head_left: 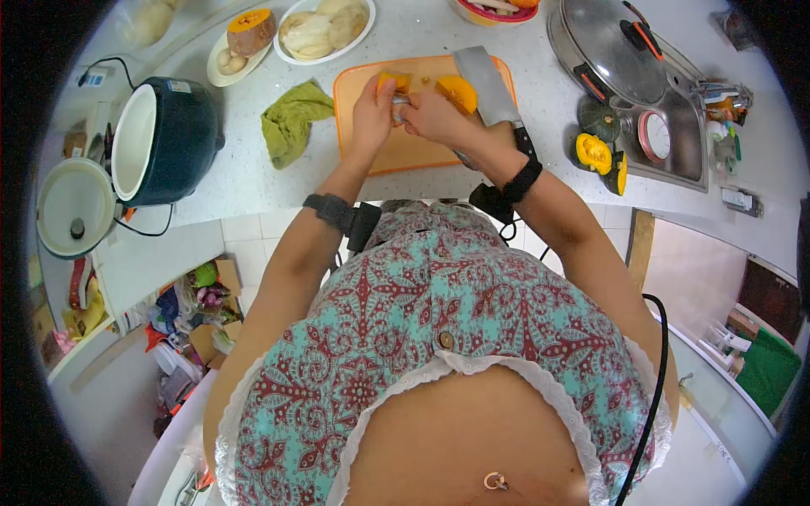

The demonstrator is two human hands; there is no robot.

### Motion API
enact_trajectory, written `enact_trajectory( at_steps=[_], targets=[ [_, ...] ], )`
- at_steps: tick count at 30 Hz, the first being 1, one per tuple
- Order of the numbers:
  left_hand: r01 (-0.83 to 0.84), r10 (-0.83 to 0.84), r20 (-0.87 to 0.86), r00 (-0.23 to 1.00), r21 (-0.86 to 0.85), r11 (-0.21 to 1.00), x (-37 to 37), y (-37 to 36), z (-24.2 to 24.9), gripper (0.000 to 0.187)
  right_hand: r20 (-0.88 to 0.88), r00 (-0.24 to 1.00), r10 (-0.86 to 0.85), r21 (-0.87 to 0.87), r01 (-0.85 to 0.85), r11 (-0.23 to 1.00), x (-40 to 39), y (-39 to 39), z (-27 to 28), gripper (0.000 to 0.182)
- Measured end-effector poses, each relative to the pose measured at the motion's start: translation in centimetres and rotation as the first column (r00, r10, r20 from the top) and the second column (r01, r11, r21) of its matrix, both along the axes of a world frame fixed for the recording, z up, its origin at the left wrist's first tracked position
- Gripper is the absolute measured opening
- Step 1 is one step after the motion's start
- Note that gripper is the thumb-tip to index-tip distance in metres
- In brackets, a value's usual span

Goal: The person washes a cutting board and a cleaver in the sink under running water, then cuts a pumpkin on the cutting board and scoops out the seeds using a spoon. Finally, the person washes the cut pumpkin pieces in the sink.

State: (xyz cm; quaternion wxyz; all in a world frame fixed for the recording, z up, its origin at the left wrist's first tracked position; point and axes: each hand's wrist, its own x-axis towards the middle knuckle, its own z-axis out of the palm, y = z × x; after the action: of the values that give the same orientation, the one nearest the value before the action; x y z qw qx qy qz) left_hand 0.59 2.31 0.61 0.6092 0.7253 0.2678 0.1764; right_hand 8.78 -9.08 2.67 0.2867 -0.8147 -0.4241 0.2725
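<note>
My left hand (pixel 374 115) is closed around a piece of orange pumpkin (pixel 393 82) above the cutting board (pixel 405 154). My right hand (pixel 432 117) meets it, fingers curled on a small silver-grey tool (pixel 400 106) whose kind I cannot make out. A second pumpkin piece (pixel 458 93) lies on the board just beyond my right hand. On the board's right side rests a cleaver (pixel 488 84), its black handle pointing toward me. Below my right wrist, another dark and silver object is mostly hidden.
A green cloth (pixel 297 123) lies left of the board, beside a dark pot (pixel 173 139). Behind are a plate (pixel 221 74) with pumpkin and eggs and a white dish (pixel 367 18). Cut green squash (pixel 593 153), a lidded pan (pixel 612 46) and a sink (pixel 688 139) are right.
</note>
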Motion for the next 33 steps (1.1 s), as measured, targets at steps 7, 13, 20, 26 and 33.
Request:
enact_trajectory(
  at_steps=[7,13,20,26,33],
  targets=[
    [-0.044,0.036,0.118,0.992,0.067,0.997,0.7,0.5,0.4,0.043,-0.863,0.504,-0.028,0.093,0.214,0.972,-0.1,-1.1,1.6,0.031],
    [0.064,-0.011,0.198,0.980,-0.267,0.961,1.4,2.3,-1.7,0.049,-0.533,0.831,-0.159,-0.007,0.184,0.983,1.0,-2.6,0.4,0.034],
    [0.035,0.018,0.171,0.985,-0.301,0.953,1.6,3.6,-3.7,0.052,0.040,0.983,-0.182,-0.017,0.183,0.983,1.0,-3.9,0.3,0.055],
    [0.058,-0.055,-0.036,0.998,0.077,0.995,0.6,6.5,-4.3,0.049,0.152,0.956,-0.250,-0.043,0.259,0.965,0.9,-3.6,-0.3,0.047],
    [0.236,0.020,-0.318,0.948,0.743,0.626,-0.9,6.1,0.3,0.039,0.284,0.943,-0.171,-0.053,0.193,0.980,1.5,-4.7,-0.9,0.038]
  ],
)
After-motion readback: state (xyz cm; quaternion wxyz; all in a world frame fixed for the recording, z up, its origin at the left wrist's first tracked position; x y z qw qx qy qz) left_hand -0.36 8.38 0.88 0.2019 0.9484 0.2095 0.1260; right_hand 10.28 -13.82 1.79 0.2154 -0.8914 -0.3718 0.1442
